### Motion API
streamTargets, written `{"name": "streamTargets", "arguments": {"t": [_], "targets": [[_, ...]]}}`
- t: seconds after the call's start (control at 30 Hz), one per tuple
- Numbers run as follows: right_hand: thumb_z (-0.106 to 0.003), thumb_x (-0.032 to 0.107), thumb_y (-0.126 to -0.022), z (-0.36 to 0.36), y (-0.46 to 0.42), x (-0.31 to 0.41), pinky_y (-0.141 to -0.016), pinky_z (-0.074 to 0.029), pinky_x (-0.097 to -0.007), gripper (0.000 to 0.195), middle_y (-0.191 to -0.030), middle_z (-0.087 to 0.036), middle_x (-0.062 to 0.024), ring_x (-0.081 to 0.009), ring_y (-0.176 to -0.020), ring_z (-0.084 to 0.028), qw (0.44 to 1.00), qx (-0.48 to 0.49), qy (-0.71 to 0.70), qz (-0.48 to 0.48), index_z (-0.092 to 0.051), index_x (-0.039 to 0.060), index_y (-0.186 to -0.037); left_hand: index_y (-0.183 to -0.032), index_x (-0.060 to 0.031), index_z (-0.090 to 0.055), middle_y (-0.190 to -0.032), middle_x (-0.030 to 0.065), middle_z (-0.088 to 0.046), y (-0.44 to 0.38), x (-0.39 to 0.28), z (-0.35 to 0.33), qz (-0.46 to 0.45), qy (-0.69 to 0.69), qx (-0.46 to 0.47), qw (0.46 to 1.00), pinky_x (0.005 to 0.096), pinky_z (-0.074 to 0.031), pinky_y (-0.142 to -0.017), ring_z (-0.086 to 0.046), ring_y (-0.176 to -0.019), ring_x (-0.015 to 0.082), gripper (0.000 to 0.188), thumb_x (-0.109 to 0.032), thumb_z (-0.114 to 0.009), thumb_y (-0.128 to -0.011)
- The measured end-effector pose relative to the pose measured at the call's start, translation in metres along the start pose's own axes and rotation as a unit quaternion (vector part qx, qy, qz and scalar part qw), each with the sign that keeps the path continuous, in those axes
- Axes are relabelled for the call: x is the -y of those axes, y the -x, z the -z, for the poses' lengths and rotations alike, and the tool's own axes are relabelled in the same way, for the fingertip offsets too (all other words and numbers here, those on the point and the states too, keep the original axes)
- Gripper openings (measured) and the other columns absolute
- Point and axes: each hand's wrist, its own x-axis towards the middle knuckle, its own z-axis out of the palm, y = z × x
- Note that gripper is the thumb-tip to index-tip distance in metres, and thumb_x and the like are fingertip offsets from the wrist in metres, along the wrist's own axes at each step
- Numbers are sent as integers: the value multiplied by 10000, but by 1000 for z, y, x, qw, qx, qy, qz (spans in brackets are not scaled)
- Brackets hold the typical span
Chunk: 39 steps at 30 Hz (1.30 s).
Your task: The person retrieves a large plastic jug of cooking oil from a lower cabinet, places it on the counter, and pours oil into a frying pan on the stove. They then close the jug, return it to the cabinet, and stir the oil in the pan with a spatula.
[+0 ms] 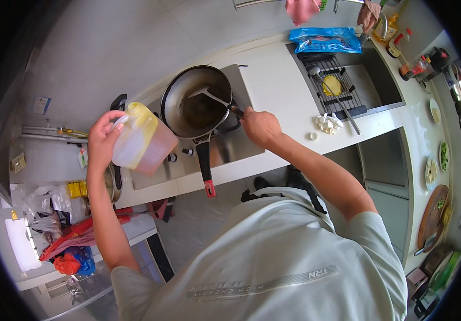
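My left hand (108, 134) grips the handle of a translucent plastic jug (144, 140), tilted left of the wok, with yellow-tinted liquid inside. The jug's open mouth points up and away from me. In my right hand (260, 126) is the dark handle of a metal spatula (213, 97), its blade resting inside the wok. The dark wok (170, 118) sits on the stainless steel gas stove (236, 146); a thin dark pool, perhaps oil, covers its bottom. The wok's black handle with a red tip (203, 160) sticks out past the counter's front edge.
Right of the stove, a small white cap (313, 136) and garlic-like white pieces (328, 122) lie on the counter. A sink (383, 76) holds a rack with a ladle (341, 102). Plates of chopped food (444, 155) and a round cutting board (431, 216) stand further right. Bags (74, 261) crowd the left.
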Motion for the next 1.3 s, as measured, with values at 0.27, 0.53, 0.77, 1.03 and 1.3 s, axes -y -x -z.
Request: {"name": "streamTargets", "arguments": {"t": [0.27, 0.53, 0.77, 1.03, 1.3], "targets": [[-417, 178, -1028, -14, -41, -21, -766, -571, -523, 234, -978, -747, -200, -408, -926, -724, 1000, 15, 17, 0, -558, 6, -1102, -1159, -11, -610, -901, 23, -694, 18, -25, -18, -68, -27, -42, 996, 217, -487, -735, -622, -815, 63, 278, 8, -712, -900], [-692, 201, -903, -15, 60, -101, -919, -531, -493, 399, -1221, -647, -216, -421, -1073, -645, 969, -166, -148, -111, -588, 52, -1259, -992, 25, -682, -880, 28, -697, 58, -64, -87, -70, -48, -29, 996, 230, -507, -738, -638, -805, 76, 190, 21, -781, -830], [-756, 243, -859, -33, 130, -195, -911, -536, -493, 543, -1282, -597, -211, -411, -1095, -644, 941, -155, -56, -294, -548, 74, -1332, -890, 41, -720, -798, 63, -719, 67, -82, -173, -109, -23, 56, 992, 252, -530, -688, -660, -733, 94, 183, 11, -838, -753], [-728, 221, -826, -48, 121, -228, -897, -537, -458, 404, -1195, -664, -157, -377, -1056, -664, 947, -177, -117, -240, -652, 87, -1200, -938, 55, -709, -849, 37, -734, 67, -85, -271, -13, 68, 113, 991, 216, -536, -718, -670, -765, 65, 150, 61, -799, -819], [-714, 217, -844, -20, 131, -260, -850, -547, -505, 377, -1138, -668, -186, -402, -1007, -671, 977, -125, -102, -136, -599, 54, -1164, -967, 63, -696, -869, 46, -736, 63, -78, -342, -1, 19, 35, 999, 219, -531, -712, -666, -773, 62, 153, 29, -795, -854]]}}
